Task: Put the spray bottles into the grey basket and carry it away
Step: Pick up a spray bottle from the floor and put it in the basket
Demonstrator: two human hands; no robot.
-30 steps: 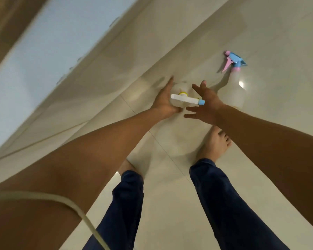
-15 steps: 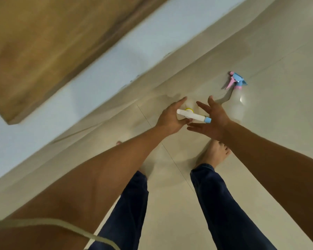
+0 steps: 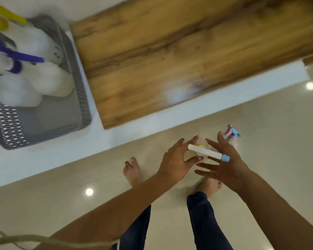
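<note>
A clear spray bottle with a white head (image 3: 204, 152), yellow collar and blue nozzle is held above the floor between my hands. My left hand (image 3: 175, 165) wraps its body from the left. My right hand (image 3: 228, 165) is beside the nozzle with fingers spread. A second clear bottle with a pink and blue head (image 3: 232, 132) stands on the floor just beyond my right hand. The grey perforated basket (image 3: 7, 123) sits at the top left on a white surface, holding several white bottles (image 3: 34, 69) with purple, yellow and green heads.
A wooden top (image 3: 170, 51) fills the upper middle, next to the basket, bordered by a white ledge (image 3: 61, 152). My bare feet (image 3: 132, 170) and dark trousers are on the glossy beige tiles below the hands. A cord (image 3: 25, 239) crosses the bottom left.
The view has swung up from the floor, bringing the wooden top and the grey basket into sight. Both hands have risen with the white-headed bottle between them; the pink-headed bottle stays on the floor.
</note>
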